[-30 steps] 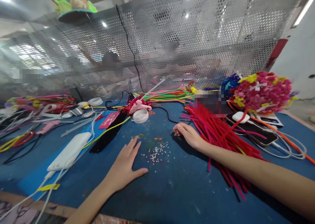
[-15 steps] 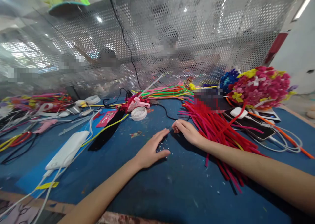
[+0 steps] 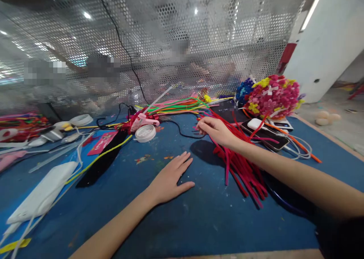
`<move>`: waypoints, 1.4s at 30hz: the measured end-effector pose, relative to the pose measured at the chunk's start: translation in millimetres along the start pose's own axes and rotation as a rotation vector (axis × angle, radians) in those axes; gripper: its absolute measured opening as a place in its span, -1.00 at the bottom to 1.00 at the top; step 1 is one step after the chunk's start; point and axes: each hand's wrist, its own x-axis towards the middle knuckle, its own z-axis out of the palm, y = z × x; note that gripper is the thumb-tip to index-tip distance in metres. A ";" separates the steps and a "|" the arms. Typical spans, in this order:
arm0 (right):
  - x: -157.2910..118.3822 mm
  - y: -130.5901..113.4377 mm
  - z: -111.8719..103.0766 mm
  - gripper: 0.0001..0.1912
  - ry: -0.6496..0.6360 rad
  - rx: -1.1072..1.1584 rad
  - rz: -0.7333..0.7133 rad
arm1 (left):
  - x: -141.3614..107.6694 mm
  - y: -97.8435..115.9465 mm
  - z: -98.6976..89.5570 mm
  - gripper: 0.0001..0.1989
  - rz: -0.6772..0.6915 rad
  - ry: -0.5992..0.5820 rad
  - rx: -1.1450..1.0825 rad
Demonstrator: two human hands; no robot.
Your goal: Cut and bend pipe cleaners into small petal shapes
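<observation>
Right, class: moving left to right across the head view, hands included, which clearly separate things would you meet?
White power bank → pink card → left hand → right hand → pink-and-yellow flower bunch.

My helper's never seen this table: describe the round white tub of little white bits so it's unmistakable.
On the blue table, look past the left hand to the pink glue gun towards the back. The tub sits just on its near side. Small white bits and its place by the gun set it apart from the white ring farther left.
</observation>
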 end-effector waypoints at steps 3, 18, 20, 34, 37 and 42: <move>-4.2 -14.5 -7.4 -0.78 -0.020 -0.111 -0.040 | 4.8 1.6 -0.5 -0.52 0.066 -0.020 -0.068; -57.3 -41.4 -65.5 -0.81 -0.096 -0.518 -0.104 | -12.4 -6.9 -0.6 -0.64 0.150 0.048 -0.037; -77.2 -59.7 -89.3 -0.82 -0.147 -0.613 -0.082 | -11.8 -8.9 0.8 -0.68 0.162 0.105 -0.037; -188.4 -30.8 -109.7 -0.72 0.103 -0.771 0.162 | -3.2 -5.5 3.4 -0.61 0.180 0.015 -0.024; -192.4 -21.9 -103.9 -0.73 0.083 -0.782 0.125 | -15.3 -4.5 1.5 -0.64 0.189 0.047 -0.036; -204.0 -19.2 -110.4 -0.74 0.118 -0.823 0.121 | -34.3 -10.1 -1.1 -0.69 0.212 0.103 -0.026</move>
